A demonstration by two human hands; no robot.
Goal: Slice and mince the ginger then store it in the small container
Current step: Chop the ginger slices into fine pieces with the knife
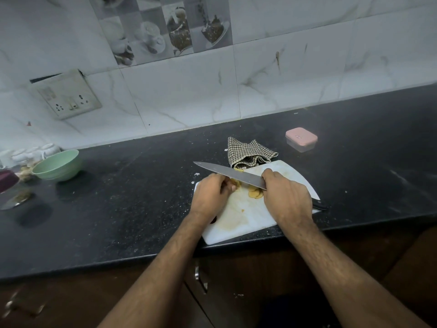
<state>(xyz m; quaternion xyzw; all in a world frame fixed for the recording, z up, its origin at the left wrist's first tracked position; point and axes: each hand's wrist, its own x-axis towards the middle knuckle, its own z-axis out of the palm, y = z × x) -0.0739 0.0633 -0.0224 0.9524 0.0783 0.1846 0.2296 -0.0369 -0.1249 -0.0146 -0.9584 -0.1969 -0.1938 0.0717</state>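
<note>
Ginger (233,183) sits pinched in the left hand (209,197) on the cutting board (238,223); right hand (287,197) grips the knife (231,174); lidded small container (301,140) at two o'clock on the tabletop (118,197).

dim, hazy, wide-angle edge warping

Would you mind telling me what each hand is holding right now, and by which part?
The right hand grips the knife where handle meets blade. The left hand pinches the ginger piece with curled fingertips.
</note>
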